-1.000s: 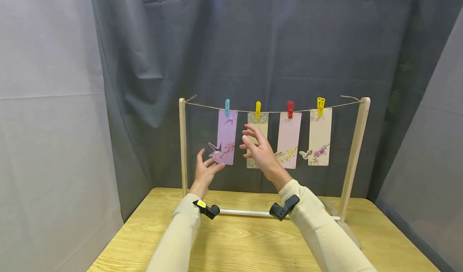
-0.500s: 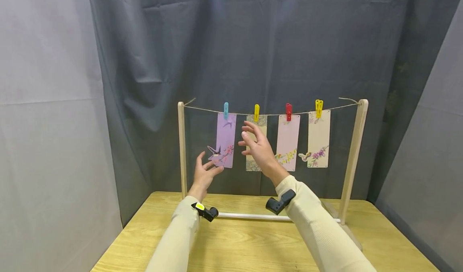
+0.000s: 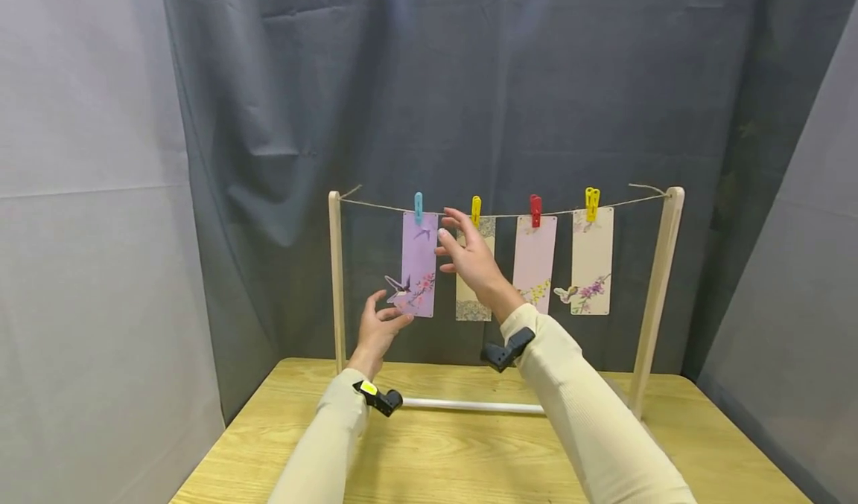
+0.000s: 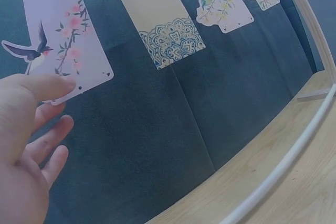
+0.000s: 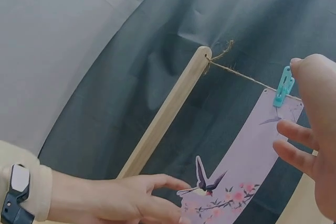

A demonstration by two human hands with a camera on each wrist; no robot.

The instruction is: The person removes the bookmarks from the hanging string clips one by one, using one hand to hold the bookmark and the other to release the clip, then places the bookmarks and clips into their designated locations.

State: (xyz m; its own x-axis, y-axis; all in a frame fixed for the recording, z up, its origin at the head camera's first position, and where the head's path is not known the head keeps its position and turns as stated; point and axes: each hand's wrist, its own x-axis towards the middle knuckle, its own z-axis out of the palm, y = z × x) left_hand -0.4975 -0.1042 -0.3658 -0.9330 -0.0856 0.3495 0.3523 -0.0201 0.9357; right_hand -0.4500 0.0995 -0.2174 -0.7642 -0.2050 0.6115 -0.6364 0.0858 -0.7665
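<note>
A purple bookmark [image 3: 420, 254] with a swallow and pink blossoms hangs from a twine line [image 3: 375, 205] by a light blue clothespin [image 3: 418, 207]. My left hand [image 3: 377, 334] is at its lower left corner, fingers loosely spread; in the left wrist view the thumb [image 4: 52, 86] overlaps the bookmark's bottom edge. My right hand [image 3: 471, 260] is raised beside the bookmark's upper right edge, fingers relaxed and holding nothing. In the right wrist view its thumb [image 5: 310, 74] appears close to the blue clothespin. Behind the right hand, a beige patterned bookmark [image 3: 473, 310] is partly hidden.
A yellow clothespin [image 3: 476, 210] holds the beige bookmark. Farther right hang a pink bookmark [image 3: 535, 254] on a red clothespin [image 3: 535, 211] and a cream bookmark [image 3: 591, 258] on yellow pegging. Wooden posts [image 3: 337, 281] and a white bar [image 3: 469, 406] form the stand on the table [image 3: 436, 459].
My right hand has moved slightly up and left, toward the purple bookmark's top. The left hand has stayed near the lower corner. The head view has shifted slightly.
</note>
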